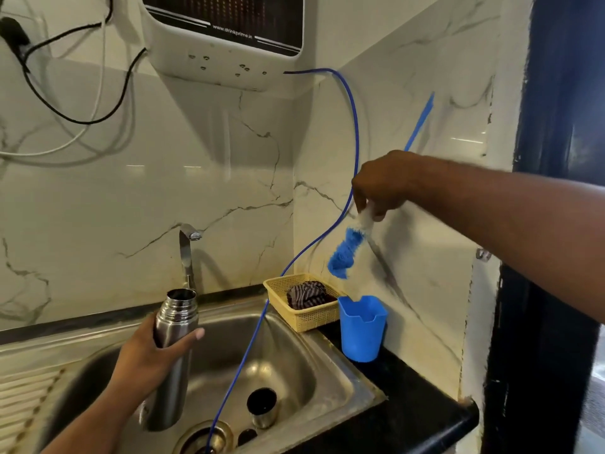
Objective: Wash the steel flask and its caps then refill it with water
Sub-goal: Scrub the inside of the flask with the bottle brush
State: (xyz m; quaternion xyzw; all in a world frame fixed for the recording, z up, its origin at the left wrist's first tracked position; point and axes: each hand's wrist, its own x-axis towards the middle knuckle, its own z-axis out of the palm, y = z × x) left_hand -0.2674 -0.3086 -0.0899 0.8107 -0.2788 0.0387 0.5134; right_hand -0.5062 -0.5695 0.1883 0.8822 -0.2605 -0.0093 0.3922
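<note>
A corner of marble-look wall tiles (229,158) stands behind a steel sink (311,362), which is set in a black counter (415,404). A dark door frame (556,224) runs down the three o'clock edge.

My left hand (154,352) has its fingers and thumb wrapped round the middle of the steel flask (176,309). I hold it nearly upright over the basin, and its open mouth has no cap. My right hand (383,188) is raised at about two o'clock from the flask and well apart from it. Its fingertips pinch the bottle brush (345,252) at the pale stretch just above the blue bristles. The bristles hang toward seven o'clock and the thin blue handle points up toward one o'clock. The brush is blurred.

A steel cap (263,407) stands in the basin at about four o'clock from the flask's lower end. A small dark cap (247,435) lies just beside it, near the drain (196,435).

The tap (187,253) rises right behind the flask at twelve o'clock. Under the brush, a yellow basket (304,317) holding a striped cloth (307,293) sits at the sink's far corner, and a blue cup (361,332) stands beside it. A water purifier (212,54) hangs on the wall at twelve o'clock, and its blue tube (355,126) loops down into the drain. Cables (82,119) trail at ten o'clock.
</note>
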